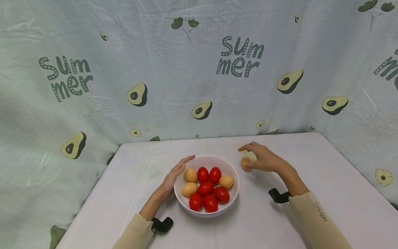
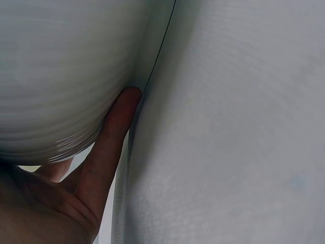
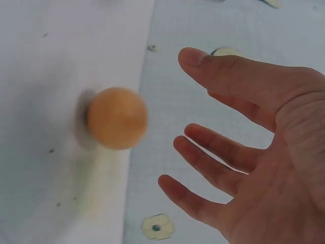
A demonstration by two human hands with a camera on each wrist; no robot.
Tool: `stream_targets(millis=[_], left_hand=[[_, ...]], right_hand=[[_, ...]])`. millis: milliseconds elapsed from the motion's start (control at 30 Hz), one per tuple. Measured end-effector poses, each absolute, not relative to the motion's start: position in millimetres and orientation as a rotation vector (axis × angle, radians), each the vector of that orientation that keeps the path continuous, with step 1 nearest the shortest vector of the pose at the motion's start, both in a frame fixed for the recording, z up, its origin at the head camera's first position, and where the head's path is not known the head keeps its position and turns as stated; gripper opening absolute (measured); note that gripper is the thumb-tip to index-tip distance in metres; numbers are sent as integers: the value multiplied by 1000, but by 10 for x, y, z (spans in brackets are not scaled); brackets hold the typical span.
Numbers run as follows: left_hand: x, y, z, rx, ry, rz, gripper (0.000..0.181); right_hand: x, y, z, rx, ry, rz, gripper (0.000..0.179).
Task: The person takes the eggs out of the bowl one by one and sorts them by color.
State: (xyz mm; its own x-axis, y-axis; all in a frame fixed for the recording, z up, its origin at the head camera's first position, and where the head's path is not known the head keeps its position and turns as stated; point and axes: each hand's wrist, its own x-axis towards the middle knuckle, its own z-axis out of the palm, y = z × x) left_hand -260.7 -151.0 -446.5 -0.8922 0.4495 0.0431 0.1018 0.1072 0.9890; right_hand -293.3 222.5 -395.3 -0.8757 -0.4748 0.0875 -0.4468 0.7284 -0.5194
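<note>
Beige sleeve [image 1: 314,218], right arm, foreground | egg [image 1: 245,164] between bowl [image 1: 211,161] and right hand [image 1: 265,159], just beside that nearer hand; long axis unclear, blurred | right: empty, fingers spread | left hand [image 1: 172,178]: not gripping, fingers extended along bowl's left side

Right hand [image 3: 274,170]: fingers spread, bare
Orange-brown egg [image 3: 118,118]: past the fingertips, apart from them
White tabletop [image 3: 101,40]: beyond the fingertips
Pale cloth [image 3: 244,25]: behind the fingers
Flower print [image 3: 157,226]: below the lowest fingertip
</note>
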Motion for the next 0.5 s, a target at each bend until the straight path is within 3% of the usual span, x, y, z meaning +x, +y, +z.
stream_targets(millis=[500], left_hand=[[-2615, -1533, -4469, 541, 2129, 1840, 53]], right_hand=[[-2718, 1799, -3640, -916, 2894, -796, 47]])
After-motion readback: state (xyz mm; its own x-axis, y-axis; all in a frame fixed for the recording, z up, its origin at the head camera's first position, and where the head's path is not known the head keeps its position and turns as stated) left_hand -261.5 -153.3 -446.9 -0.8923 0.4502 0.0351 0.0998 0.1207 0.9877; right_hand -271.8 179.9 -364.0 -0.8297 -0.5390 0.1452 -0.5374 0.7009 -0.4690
